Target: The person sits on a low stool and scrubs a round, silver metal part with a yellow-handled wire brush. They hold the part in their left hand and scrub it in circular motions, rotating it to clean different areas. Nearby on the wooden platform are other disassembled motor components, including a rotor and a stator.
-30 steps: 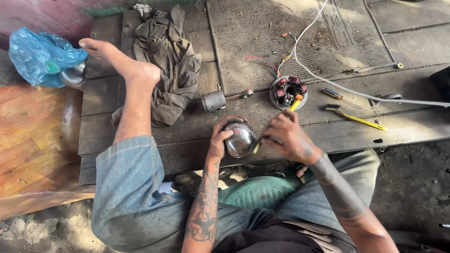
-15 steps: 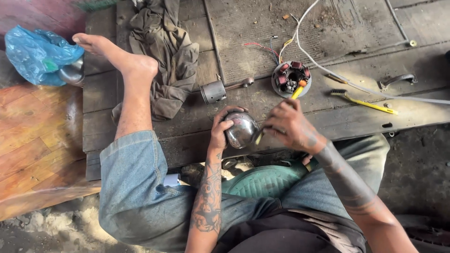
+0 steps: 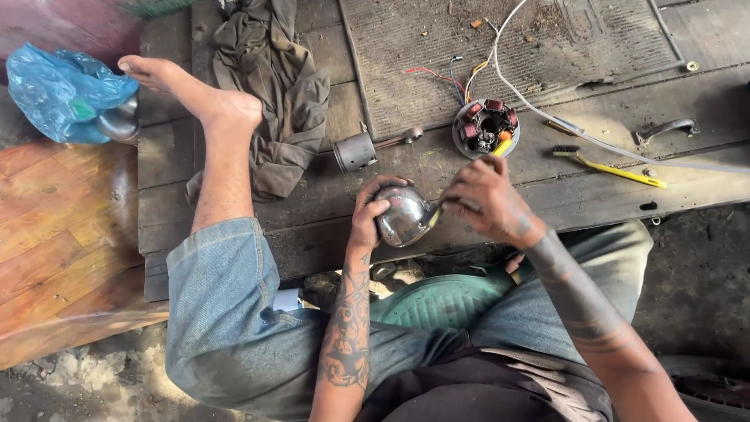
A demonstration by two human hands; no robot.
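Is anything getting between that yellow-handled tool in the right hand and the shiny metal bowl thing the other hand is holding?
Nothing visible. The left hand cups the shiny metal dome from its far side, and the yellow-handled tool in the right hand already meets the dome's near edge.

You are wearing faded blue jeans (image 3: 226, 312), one leg rolled up to the knee, and a dark top (image 3: 469, 391). Your foot (image 3: 187, 90) is going bare. Dark tattoos are covering both forearms (image 3: 344, 328).

Piston (image 3: 355, 151) left of stator (image 3: 486, 126)
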